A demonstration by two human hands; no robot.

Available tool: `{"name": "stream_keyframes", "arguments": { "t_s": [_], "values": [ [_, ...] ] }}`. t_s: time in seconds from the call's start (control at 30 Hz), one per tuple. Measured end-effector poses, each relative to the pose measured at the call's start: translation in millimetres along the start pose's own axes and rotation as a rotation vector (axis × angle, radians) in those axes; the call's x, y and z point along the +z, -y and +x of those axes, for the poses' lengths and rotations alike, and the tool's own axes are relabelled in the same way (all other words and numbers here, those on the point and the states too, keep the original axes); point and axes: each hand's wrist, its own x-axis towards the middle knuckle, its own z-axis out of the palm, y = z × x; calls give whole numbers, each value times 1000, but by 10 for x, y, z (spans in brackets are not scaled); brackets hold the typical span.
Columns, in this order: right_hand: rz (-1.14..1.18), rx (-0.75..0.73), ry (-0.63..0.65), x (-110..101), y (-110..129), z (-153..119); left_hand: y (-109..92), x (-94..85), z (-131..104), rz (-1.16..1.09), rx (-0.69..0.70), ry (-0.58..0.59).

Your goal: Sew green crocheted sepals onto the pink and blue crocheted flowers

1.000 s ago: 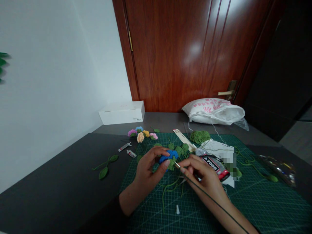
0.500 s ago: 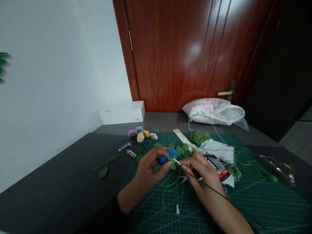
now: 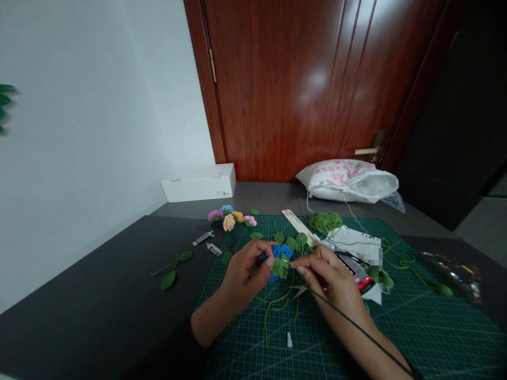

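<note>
My left hand point(image 3: 249, 268) pinches a blue crocheted flower point(image 3: 282, 250) between thumb and fingers. The flower's green base point(image 3: 280, 267) faces my right hand point(image 3: 325, 273). Closed on a long, thin dark green stem wire point(image 3: 358, 326), my right hand holds its silvery tip against or just at the green base; whether the tip is inside cannot be seen. The wire trails back over the right forearm. Just below the hands, scissor blades point(image 3: 299, 290) show partly on the green cutting mat point(image 3: 317, 348), among loose green yarn ends point(image 3: 273, 311).
Crocheted flowers point(image 3: 228, 222) lie at the back left, near two small glue tubes point(image 3: 214, 249). Green leaves point(image 3: 169, 279) rest on the dark table. A green yarn bundle point(image 3: 325, 222), a glue package point(image 3: 358, 272) and a white bag point(image 3: 344, 182) sit rightward. A white cap point(image 3: 289, 339) lies in front.
The flower has turned slightly, so more of its green base shows. My right hand has shifted a little, and the wire now swings lower along the forearm.
</note>
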Motion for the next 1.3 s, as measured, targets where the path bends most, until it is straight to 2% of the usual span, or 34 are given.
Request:
{"name": "stream_keyframes", "arguments": {
  "t_s": [0.23, 0.47, 0.7, 1.03, 1.2, 1.3],
  "values": [
    [-65, -29, -48, -15, -78, 25, -28, -1, -2, -60, -20, 22],
    [55, -28, 9, 15, -146, 17, -13, 1, 3, -89, -48, -29],
    [75, -27, 38, 28, -166, 28, -6, 19, 7, -97, -37, -37],
    [44, 0, 73, -101, 14, 51, 18, 0, -33, 48, 80, -76],
    [51, -8, 83, -77, 65, 39, 28, 25, -56, 116, 156, -49],
    [60, -20, 79, -61, 45, 39, 17, 46, -69, 109, 154, -39]
  ]
}}
